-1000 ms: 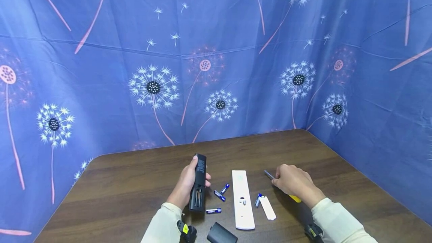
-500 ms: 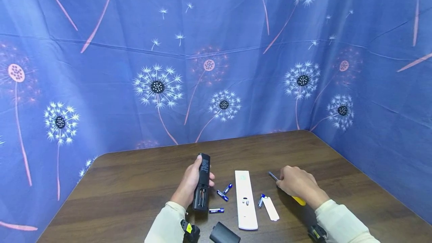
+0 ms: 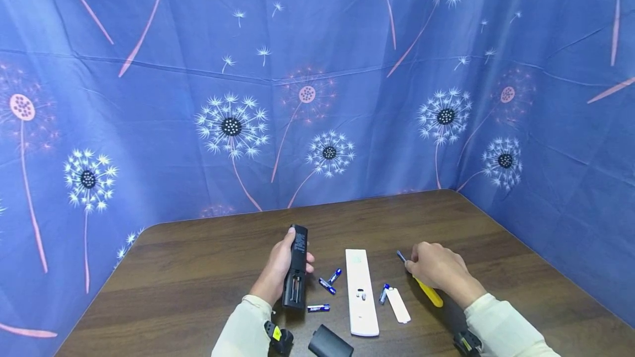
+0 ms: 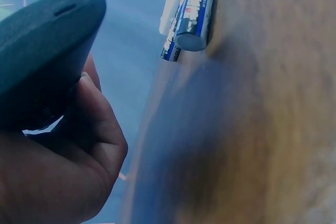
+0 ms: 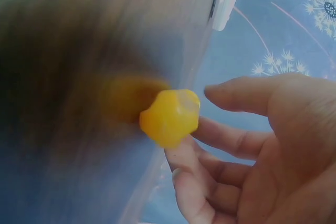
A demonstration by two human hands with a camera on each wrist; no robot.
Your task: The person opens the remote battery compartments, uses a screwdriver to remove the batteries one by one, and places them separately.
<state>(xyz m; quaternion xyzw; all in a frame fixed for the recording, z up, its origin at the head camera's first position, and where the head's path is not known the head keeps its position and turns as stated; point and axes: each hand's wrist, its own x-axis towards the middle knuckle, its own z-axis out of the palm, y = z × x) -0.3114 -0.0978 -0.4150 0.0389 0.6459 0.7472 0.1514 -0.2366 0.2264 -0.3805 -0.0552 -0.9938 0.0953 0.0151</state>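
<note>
My left hand (image 3: 278,269) grips a black remote control (image 3: 298,258), back side up, its battery compartment uncovered at the near end. A slim shiny shape shows in the compartment; whether it is a battery I cannot tell. In the left wrist view, fingers curl under the dark remote body (image 4: 42,51). On the right, my right hand (image 3: 439,269) is beside a screwdriver (image 3: 429,292) with a yellow handle. The right wrist view shows the handle's end (image 5: 170,118) against the fingers, with the thumb spread off it. The shaft's tip points away to the left.
Several blue batteries (image 3: 318,308) lie on the wooden table (image 3: 198,291). Between the hands is a white remote control (image 3: 361,313), with small pieces on it. A white cover (image 3: 398,306) is to its right, a black cover (image 3: 331,341) near the front. Patterned curtains (image 3: 317,43) hang behind.
The right fingers have loosened, and more of the screwdriver's yellow handle now shows, swung out from under the hand. The left hand still holds the black remote. The head view has shifted slightly.
</note>
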